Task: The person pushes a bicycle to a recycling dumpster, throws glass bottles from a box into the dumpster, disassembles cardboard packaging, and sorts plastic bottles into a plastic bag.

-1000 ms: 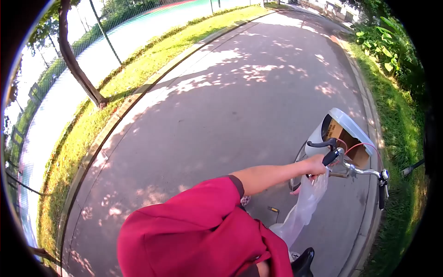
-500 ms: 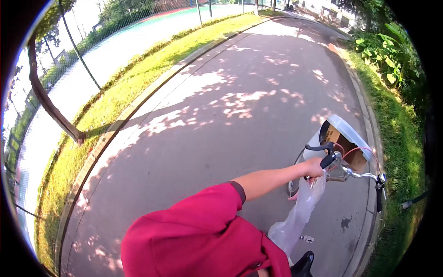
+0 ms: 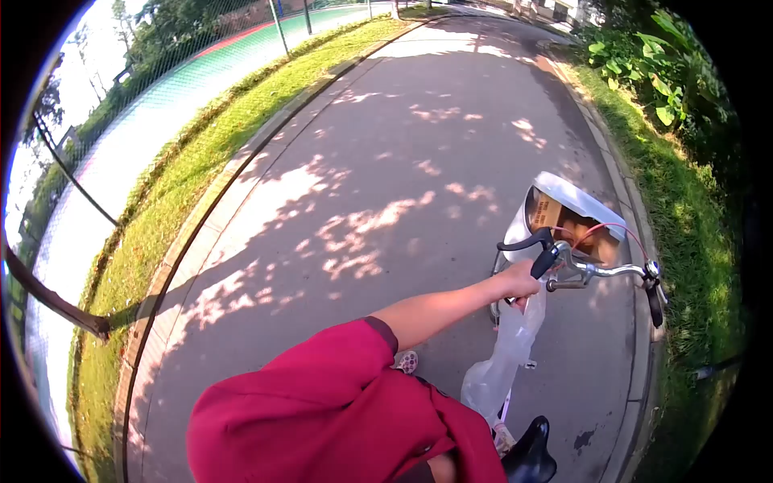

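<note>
My left hand [image 3: 522, 282] is wrapped around the black left grip [image 3: 545, 262] of a bicycle's handlebar [image 3: 600, 271]. A translucent plastic bag [image 3: 503, 358] hangs down from beneath the same hand; how it is held is hidden. In front of the handlebar sits a white basket [image 3: 576, 196] holding a cardboard box [image 3: 547, 213]. Below, the black saddle [image 3: 531, 457] stands close to my red shirt. On the far side, the right grip [image 3: 655, 306] has no hand on it. My right hand is out of view.
A paved path [image 3: 386, 241] runs ahead, dappled with shade. Its left curb [image 3: 189, 241] borders grass, a leaning trunk [image 3: 56, 302] and a fenced court. The right curb [image 3: 640, 338] lies close to the bicycle, with grass and leafy plants [image 3: 660, 80] beyond. A shoe [image 3: 409, 362] shows below my arm.
The bicycle, my left hand and the bag appear slightly further left and higher in view. The tree trunk has slid left and down as I advance. A shoe has come into sight.
</note>
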Tool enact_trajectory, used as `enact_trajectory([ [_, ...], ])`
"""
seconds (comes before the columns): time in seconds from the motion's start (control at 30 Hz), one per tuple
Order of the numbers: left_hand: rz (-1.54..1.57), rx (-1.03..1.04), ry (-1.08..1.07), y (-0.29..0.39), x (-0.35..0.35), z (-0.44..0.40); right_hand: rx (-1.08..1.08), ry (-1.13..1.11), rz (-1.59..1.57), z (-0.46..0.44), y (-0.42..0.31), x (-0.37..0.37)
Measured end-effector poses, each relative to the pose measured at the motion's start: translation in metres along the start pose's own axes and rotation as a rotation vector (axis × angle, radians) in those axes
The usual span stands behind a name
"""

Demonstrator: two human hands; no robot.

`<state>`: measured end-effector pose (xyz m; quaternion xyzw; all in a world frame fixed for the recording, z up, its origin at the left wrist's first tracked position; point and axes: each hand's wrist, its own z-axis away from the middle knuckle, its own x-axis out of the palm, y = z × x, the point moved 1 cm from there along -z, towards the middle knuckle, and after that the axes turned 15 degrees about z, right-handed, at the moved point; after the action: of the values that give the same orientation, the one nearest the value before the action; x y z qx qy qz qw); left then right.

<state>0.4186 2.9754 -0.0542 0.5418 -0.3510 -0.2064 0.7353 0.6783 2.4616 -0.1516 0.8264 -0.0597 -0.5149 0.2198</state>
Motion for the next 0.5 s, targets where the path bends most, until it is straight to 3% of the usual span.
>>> enact_trajectory([
  [0.1,-0.069,-0.120,0.066,0.050,-0.058,-0.063,0.090,-0.047,-0.007,-0.044,-0.042,-0.002],
  [0.17,-0.023,-0.088,0.085,0.064,-0.102,-0.118,0.127,-0.067,-0.025,-0.078,-0.081,0.021],
  [0.2,-0.031,-0.091,0.078,0.074,-0.124,-0.149,-0.280,-0.221,0.321,-0.101,-0.110,0.034],
  [0.23,-0.047,-0.092,0.071,0.085,-0.147,-0.179,0.074,0.071,-0.055,-0.099,-0.181,-0.098],
  [0.37,0.022,-0.034,0.023,0.124,-0.234,-0.290,0.058,0.062,-0.152,-0.156,-0.302,-0.129],
  [0.5,-0.066,-0.045,0.040,0.181,-0.325,-0.396,0.123,0.202,-0.110,-0.211,-0.440,-0.162],
])
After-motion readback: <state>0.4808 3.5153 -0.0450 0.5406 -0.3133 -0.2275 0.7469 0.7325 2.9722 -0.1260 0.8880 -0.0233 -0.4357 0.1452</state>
